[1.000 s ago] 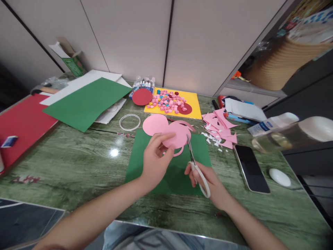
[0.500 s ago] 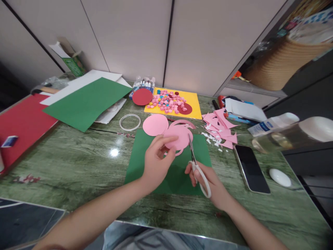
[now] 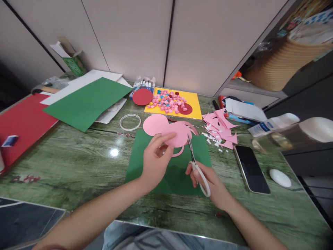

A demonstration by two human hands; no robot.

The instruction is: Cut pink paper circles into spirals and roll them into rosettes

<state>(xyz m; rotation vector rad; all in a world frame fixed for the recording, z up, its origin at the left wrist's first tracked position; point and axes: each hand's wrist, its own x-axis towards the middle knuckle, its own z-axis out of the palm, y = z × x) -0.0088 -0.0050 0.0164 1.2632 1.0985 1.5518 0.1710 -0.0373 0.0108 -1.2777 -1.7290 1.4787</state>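
In the head view, a green streaky table (image 3: pixel 99 177) stood by pale cupboard doors (image 3: pixel 125 38). The left hand (image 3: pixel 157 161) pinched a pink paper circle (image 3: pixel 177 135) between thumb and fingers, above a green sheet (image 3: pixel 169 180). The right hand (image 3: pixel 208 178) was closed around white-handled scissors (image 3: pixel 194 161), blades at the circle's edge.

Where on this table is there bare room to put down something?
Widest: tabletop between the red sheet and the front green sheet, nearer than the tape roll. Narrower: from that sheet to the phone. Crowded: the back, with yellow sheet and pink scraps.
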